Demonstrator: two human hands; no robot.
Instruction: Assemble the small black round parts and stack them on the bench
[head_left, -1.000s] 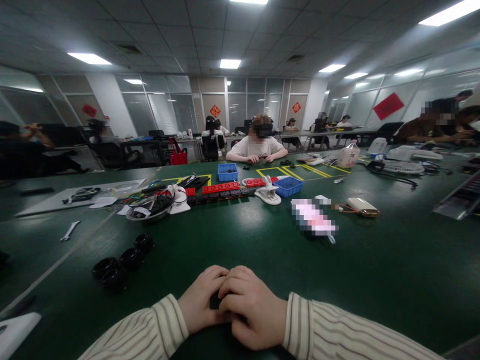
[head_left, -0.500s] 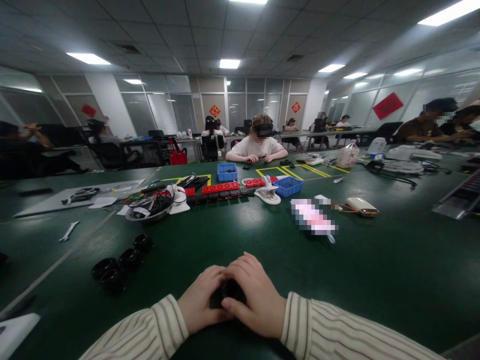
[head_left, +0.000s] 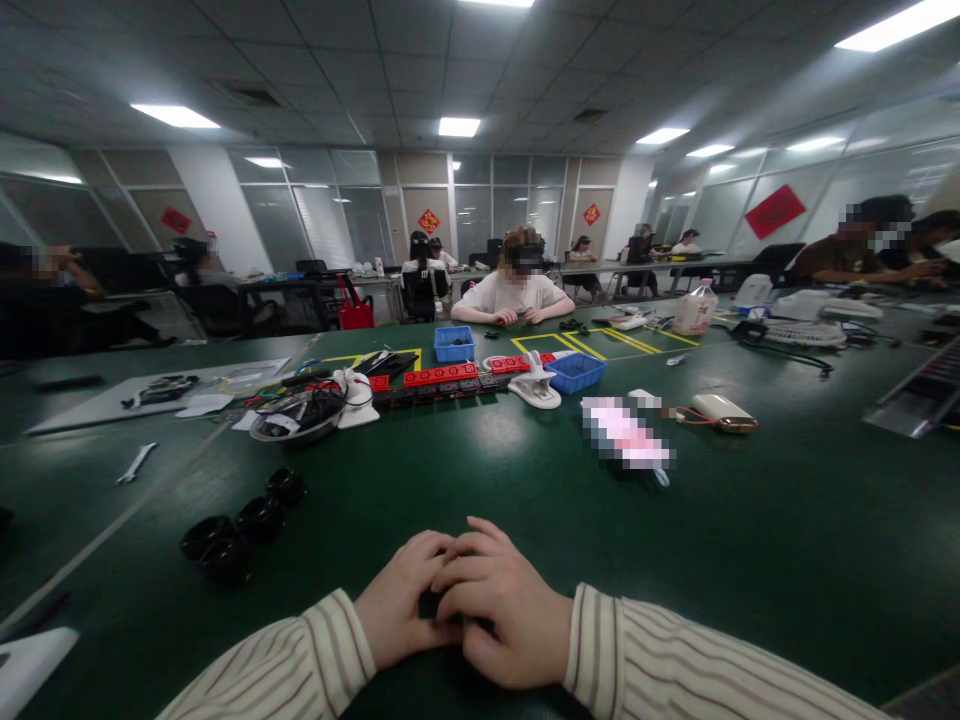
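Observation:
Both hands meet over a glossy black round part (head_left: 429, 604) low in the middle of the head view. Only a dark bit of it shows between the fingers. My left hand (head_left: 401, 602) is curled around its left side. From the right, my right hand (head_left: 514, 610) wraps over its top, the fingers bent and resting against the left fingers. Left of my hands stand several glossy black round hollow parts (head_left: 261, 518) in a loose cluster on the green table (head_left: 360, 500).
Farther back lie a row of red-and-black blocks (head_left: 441, 375), a white clamp (head_left: 535, 385), blue bins (head_left: 577, 373) and a bowl of cables (head_left: 296, 420). A wrench (head_left: 137, 463) is at left, a power bank (head_left: 724, 413) at right. A person (head_left: 514, 290) sits opposite.
My right hand's fingers have curled lower and toward me, covering more of the black round part. My left hand has hardly moved.

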